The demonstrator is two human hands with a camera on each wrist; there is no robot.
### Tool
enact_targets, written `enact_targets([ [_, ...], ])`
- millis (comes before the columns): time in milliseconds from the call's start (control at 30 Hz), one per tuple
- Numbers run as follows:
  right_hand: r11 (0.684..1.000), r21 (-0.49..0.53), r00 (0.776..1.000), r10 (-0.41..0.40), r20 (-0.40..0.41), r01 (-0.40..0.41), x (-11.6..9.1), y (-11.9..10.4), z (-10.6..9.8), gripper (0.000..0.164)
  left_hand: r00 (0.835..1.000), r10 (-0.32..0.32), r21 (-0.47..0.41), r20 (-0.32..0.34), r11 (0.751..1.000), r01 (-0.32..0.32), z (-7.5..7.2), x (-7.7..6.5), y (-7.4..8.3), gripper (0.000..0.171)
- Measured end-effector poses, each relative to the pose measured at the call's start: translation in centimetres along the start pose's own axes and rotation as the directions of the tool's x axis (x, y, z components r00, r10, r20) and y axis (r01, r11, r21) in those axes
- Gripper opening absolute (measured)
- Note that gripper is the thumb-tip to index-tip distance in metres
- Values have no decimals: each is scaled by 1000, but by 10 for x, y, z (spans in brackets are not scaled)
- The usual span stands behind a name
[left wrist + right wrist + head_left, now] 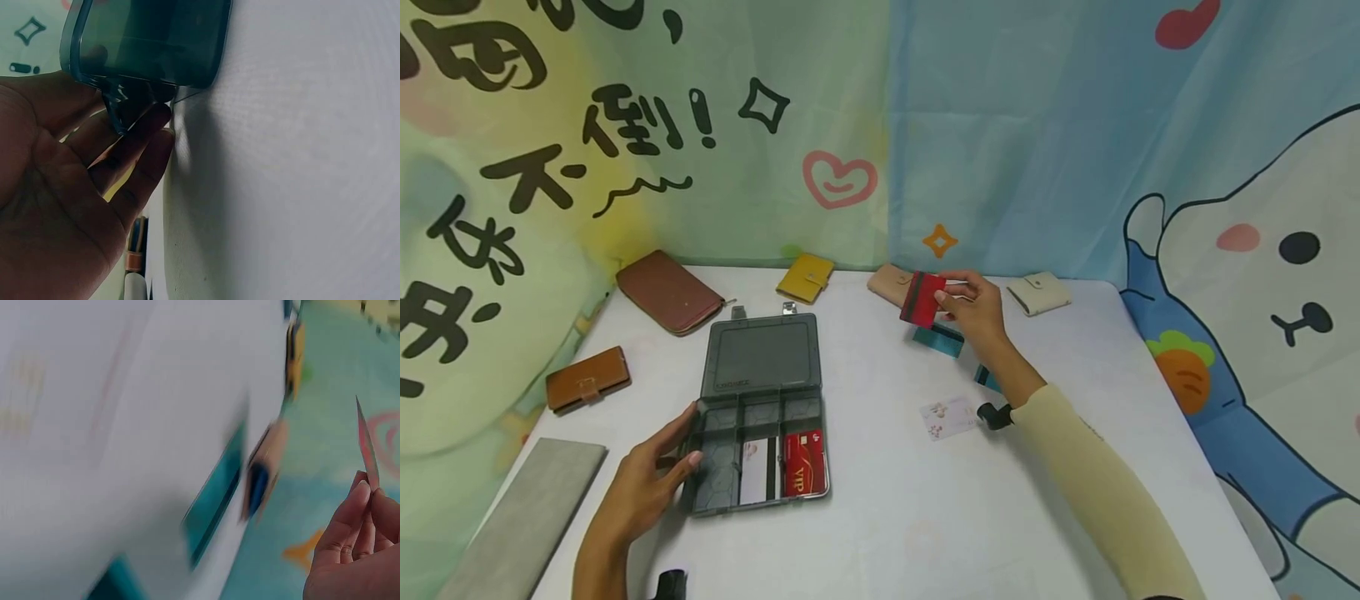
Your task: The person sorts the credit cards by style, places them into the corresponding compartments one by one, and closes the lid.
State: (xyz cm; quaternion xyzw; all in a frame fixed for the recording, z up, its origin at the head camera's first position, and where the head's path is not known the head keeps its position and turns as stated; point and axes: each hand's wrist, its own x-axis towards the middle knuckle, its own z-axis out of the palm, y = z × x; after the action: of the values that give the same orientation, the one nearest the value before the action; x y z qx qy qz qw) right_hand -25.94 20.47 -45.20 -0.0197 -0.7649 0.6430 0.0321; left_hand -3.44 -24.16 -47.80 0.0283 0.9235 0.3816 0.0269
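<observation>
- Pinched a red rectangular card with a dark stripe [917, 302] between fingers and thumb of the right hand [976, 315], above the white surface [880, 542], near a teal, dark-striped card [938, 340].
- Rested the left hand [651, 477], fingers loosely spread, against the left edge of an open grey translucent plastic box [715, 475].
- Might have dropped the red rectangular card through too loose a pinch.
- Might have nudged a pale patterned card [947, 419] through a sweep of the black wrist camera [995, 416].
- Read "VIP" on a red, gold-lettered card [805, 462] in the box's lower right compartment.
- Could not make out small lettering on the lid [763, 354].
- Read "不倒!" on the fabric backdrop [730, 208].
</observation>
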Motion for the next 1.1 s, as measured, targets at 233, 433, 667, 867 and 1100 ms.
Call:
enact_targets([
  [233, 994, 99, 976, -63, 208, 43, -37, -22, 37, 42, 1000, -2, -4, 6, 1000, 2, 2, 1, -2, 74],
  [433, 995, 89, 936, -67, 346, 38, -76, -30, 68, 33, 1000, -3, -12, 8, 1000, 3, 2, 2, -1, 74],
  [667, 999, 37, 875, -4, 483, -15, -120, -31, 95, 30, 1000, -15, -13, 8, 1000, 15, 2, 1, -1, 75],
  [867, 998, -52, 837, -3, 547, 37, -147, -24, 108, 28, 1000, -6, -9, 3, 1000, 6, 2, 1, -1, 75],
  [1100, 959, -204, 824, -48, 565, 196, -165, -20, 120, 28, 1000, -5, -8, -5, 1000, 5, 1, 0, -1, 74],
])
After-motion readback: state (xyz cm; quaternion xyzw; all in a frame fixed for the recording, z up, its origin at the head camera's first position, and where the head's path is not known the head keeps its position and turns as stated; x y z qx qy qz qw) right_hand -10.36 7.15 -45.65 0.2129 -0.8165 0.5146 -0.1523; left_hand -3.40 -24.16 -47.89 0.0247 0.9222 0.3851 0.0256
